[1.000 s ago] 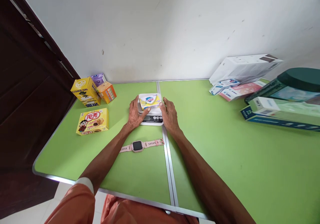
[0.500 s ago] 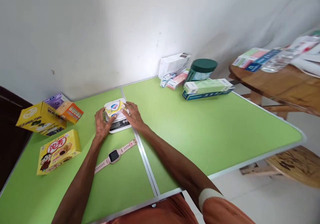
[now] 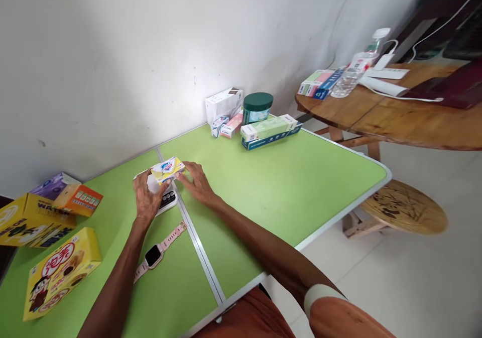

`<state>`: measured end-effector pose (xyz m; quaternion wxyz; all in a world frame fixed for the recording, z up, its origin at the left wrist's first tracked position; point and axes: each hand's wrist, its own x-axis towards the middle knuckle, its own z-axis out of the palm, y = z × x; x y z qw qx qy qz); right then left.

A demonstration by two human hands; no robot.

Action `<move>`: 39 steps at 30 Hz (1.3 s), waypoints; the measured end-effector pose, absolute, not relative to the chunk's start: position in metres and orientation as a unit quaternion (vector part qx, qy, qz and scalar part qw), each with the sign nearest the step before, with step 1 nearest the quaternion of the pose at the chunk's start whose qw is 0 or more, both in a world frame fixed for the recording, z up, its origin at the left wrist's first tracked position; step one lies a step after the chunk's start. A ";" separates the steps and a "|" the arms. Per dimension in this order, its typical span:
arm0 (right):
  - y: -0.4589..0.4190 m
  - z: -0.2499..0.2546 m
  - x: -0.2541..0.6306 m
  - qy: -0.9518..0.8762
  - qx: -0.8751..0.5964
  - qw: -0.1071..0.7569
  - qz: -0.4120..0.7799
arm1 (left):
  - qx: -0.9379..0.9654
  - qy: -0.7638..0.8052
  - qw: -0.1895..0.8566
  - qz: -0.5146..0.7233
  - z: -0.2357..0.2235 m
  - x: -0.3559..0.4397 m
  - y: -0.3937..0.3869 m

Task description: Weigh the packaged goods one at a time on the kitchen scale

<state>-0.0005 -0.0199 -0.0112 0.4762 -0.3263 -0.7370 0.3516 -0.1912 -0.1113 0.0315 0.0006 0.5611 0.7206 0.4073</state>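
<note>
Between my two hands I hold a small yellow-and-white soap box (image 3: 167, 169) with a blue shield logo, raised above a white kitchen scale (image 3: 165, 203). My left hand (image 3: 146, 196) grips its left end, thumb at the front edge. At the right end, my right hand (image 3: 196, 181) pinches it between thumb and fingers. Part of the scale's platform and its display are covered by the box and my left hand. Nearer to me on the table lies a smartwatch (image 3: 153, 256) with a pink strap, its lower end hidden by my left forearm.
Yellow (image 3: 62, 272), orange (image 3: 81, 200) and purple boxes (image 3: 54, 185) stand on the left of the green table (image 3: 286, 192). Toothpaste-like boxes (image 3: 271, 131) and a green-lidded jar (image 3: 257, 108) sit by the wall. A wooden table (image 3: 376, 114) at right bears a bottle (image 3: 356, 69).
My hands have lifted the soap box off the scale and moved it slightly right of the platform. The view has turned to the right, showing more of the wooden table.
</note>
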 end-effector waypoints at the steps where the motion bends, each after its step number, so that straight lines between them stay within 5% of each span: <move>1: -0.017 -0.009 0.015 -0.730 -0.336 0.484 0.347 | 0.568 0.714 0.012 0.410 0.033 -0.178 -0.103; 15: 0.074 -0.001 0.224 -0.604 -0.518 0.583 0.166 | 0.723 0.486 0.165 0.462 0.035 0.023 0.095; 23: 0.149 -0.012 0.273 -0.596 -0.560 0.571 0.071 | 0.718 0.529 0.177 0.416 0.025 0.084 0.168; 31: 0.140 -0.030 0.252 -0.541 -0.604 0.585 -0.007 | 0.737 0.553 0.155 0.355 0.036 0.085 0.144; 39: 0.091 -0.034 0.207 -0.597 -0.526 0.605 -0.035 | 0.738 0.541 0.138 0.378 0.029 -0.032 -0.017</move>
